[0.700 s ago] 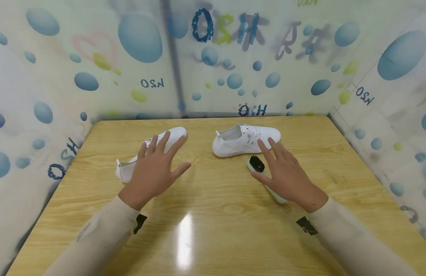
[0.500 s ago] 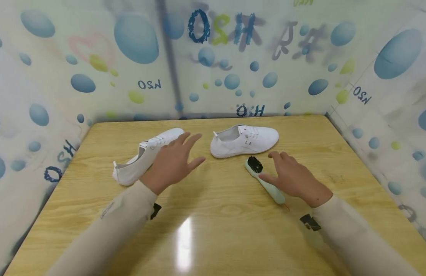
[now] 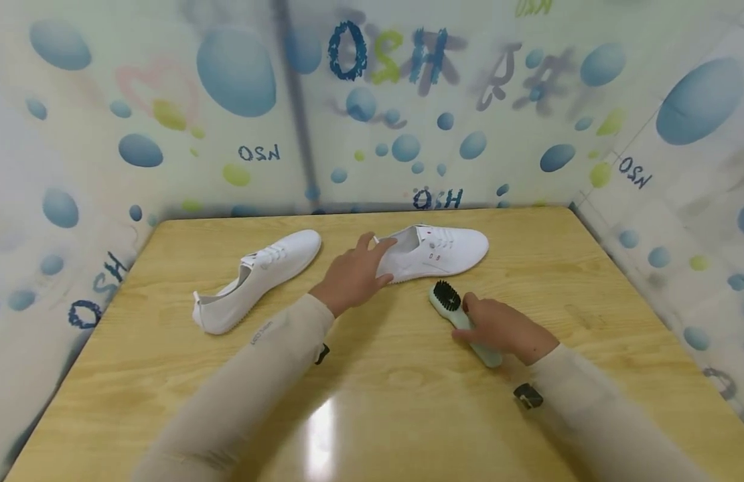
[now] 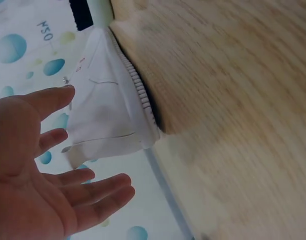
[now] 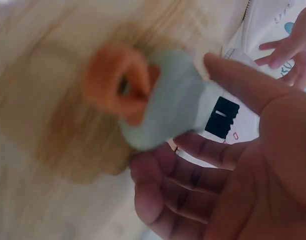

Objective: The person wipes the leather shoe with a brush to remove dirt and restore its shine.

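Observation:
My left hand (image 3: 355, 276) is at the heel of a white lace-up shoe (image 3: 450, 251), which points right at the back of the table. In the left wrist view its fingers are spread beside the shoe's heel (image 4: 105, 117), with a gap between palm and shoe. My right hand (image 3: 501, 328) has its thumb and curled fingers around the handle of a pale green brush (image 3: 488, 356). The black bristles (image 3: 447, 295) face up. In the right wrist view the handle end (image 5: 167, 100) carries an orange loop (image 5: 115, 82). A second white shoe (image 3: 260, 278) lies at the left.
The wooden table (image 3: 372, 415) ends at the back against a wall covering (image 3: 372, 100) with blue and green dots and lettering. Side walls stand close along its left and right edges.
My left hand has moved right, from over the left shoe to the heel of the other shoe. The right hand has lowered onto the brush, its fingers curling round the handle.

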A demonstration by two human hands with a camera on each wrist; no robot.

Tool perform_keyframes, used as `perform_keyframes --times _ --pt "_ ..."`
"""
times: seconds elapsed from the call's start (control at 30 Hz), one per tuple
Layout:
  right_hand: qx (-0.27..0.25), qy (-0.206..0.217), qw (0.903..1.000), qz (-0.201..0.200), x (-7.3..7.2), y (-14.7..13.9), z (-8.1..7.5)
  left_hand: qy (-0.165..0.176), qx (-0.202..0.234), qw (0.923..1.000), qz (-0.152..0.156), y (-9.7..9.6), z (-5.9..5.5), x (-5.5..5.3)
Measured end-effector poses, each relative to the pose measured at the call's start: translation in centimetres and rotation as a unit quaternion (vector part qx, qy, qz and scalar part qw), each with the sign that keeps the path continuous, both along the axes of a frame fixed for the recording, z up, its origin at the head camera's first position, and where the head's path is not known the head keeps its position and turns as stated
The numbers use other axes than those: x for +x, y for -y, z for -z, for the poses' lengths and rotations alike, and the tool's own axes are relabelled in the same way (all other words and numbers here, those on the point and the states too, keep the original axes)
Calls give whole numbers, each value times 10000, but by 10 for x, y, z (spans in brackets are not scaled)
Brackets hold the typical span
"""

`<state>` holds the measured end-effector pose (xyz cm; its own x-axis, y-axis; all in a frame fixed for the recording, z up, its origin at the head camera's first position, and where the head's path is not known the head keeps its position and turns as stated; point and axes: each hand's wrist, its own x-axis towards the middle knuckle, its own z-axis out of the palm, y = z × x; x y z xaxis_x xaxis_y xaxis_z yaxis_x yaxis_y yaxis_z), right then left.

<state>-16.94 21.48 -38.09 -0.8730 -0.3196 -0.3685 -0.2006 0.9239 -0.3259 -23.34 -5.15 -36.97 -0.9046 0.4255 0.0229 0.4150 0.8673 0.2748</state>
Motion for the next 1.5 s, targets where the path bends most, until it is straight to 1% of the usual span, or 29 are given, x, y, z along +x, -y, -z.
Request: perform_keyframes --times 0.1,0.17,0.27,0.37,0.47,0.6,0.67,0.73,0.8,0.83,0.87,0.97,1.03,1.1,1.17,1.27,1.37,1.5 --pt "20 -120 9999 -56 2 5 4 186 30 9997 -167 -1 6 -4" --pt "39 -187 9998 -68 3 6 6 303 102 9993 -194 -2 10 -6" --pt "11 -317 9995 -84 5 5 6 421 212 9988 -153 -2 14 -6" --pt "-62 -500 9986 -151 8 3 4 366 211 9991 -81 -1 14 -4" --pt "-182 -660 9976 -136 13 0 0 239 164 9996 -36 3 13 1" --pt "-272 -751 9968 -81 22 -3 -4 159 147 9998 32 12 10 13" --pt "-310 -727 9967 -174 26 -3 -5 150 149 9998 60 18 9 21" --pt "-353 -723 9959 -403 31 -2 -6 198 179 9996 79 24 9 29" --pt "-472 -663 9946 -640 36 0 -7 218 138 9996 87 31 8 38" --pt "-553 -698 9930 -775 39 1 -8 207 106 9997 93 34 8 42" --pt "-631 -757 9910 -911 42 3 -9 193 74 9997 95 37 8 47" --pt "-863 -1124 9817 -1270 50 8 -11 55 -33 9998 166 48 10 62" --pt "-955 -1453 9738 -1468 53 12 -14 -73 -12 9996 262 56 12 70" --pt "-1048 -1660 9676 -1587 56 16 -18 -149 102 9990 408 65 14 78" --pt "-1109 -1725 9649 -1641 58 21 -24 -67 329 9978 567 74 15 83" --pt "-1180 -1835 9601 -1750 59 27 -33 164 714 9938 842 85 14 91" --pt "-1162 -2058 9537 -1860 61 33 -39 364 967 9878 1163 92 10 95" --pt "-1126 -2291 9491 -1847 64 41 -43 543 1089 9792 1623 95 6 95"
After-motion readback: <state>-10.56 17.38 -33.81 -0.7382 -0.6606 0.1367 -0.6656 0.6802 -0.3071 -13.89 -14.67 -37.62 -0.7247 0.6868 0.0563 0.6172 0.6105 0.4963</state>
